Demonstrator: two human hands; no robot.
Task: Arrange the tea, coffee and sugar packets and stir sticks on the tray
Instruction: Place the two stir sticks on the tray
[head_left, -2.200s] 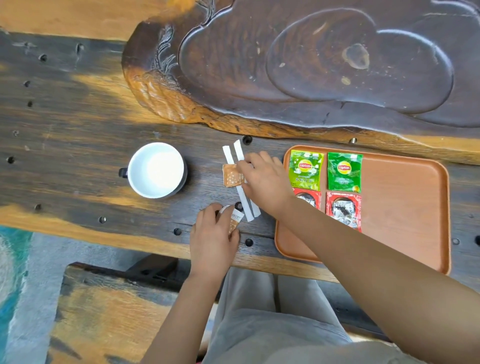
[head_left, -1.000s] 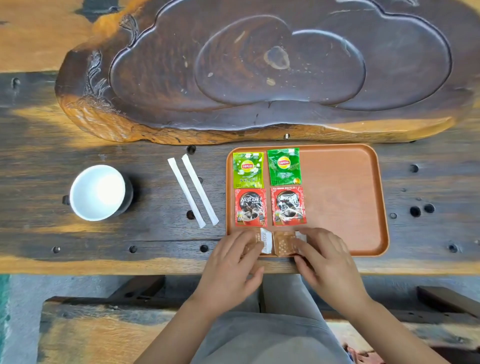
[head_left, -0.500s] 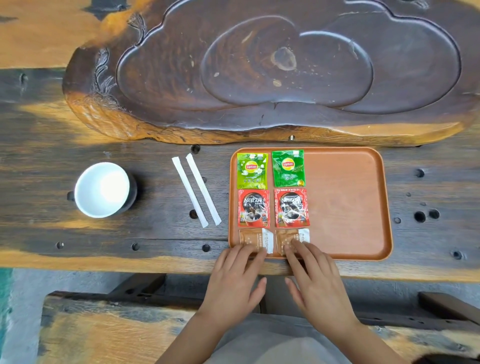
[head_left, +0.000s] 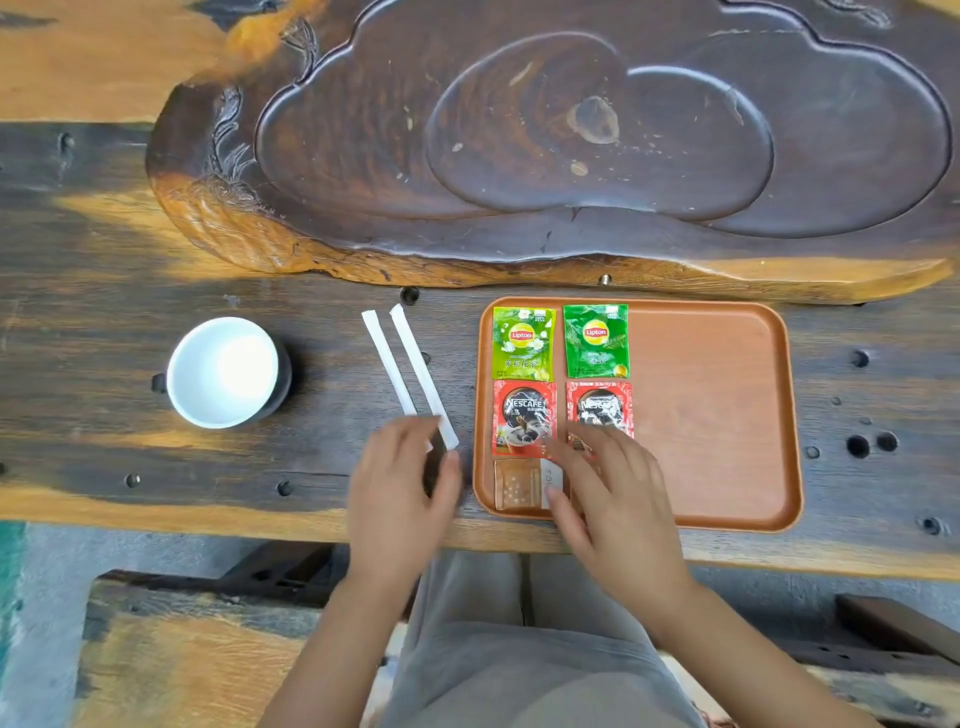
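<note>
Your left hand (head_left: 400, 499), fingers loose and empty, nears the stir sticks (head_left: 410, 371) at nine o'clock of the tray (head_left: 727, 415). Your right hand (head_left: 618, 499) lies flat, holding nothing, over the sugar packets (head_left: 519, 484); lifting carelessly could drag them crooked.

Two bare arms with no sleeves, no watch and no rings. Left hand (head_left: 400, 499) and right hand (head_left: 618, 499) both bare, with short, plain nails. Soft light grey trousers (head_left: 519, 649) on the legs, a seam down the middle.
</note>
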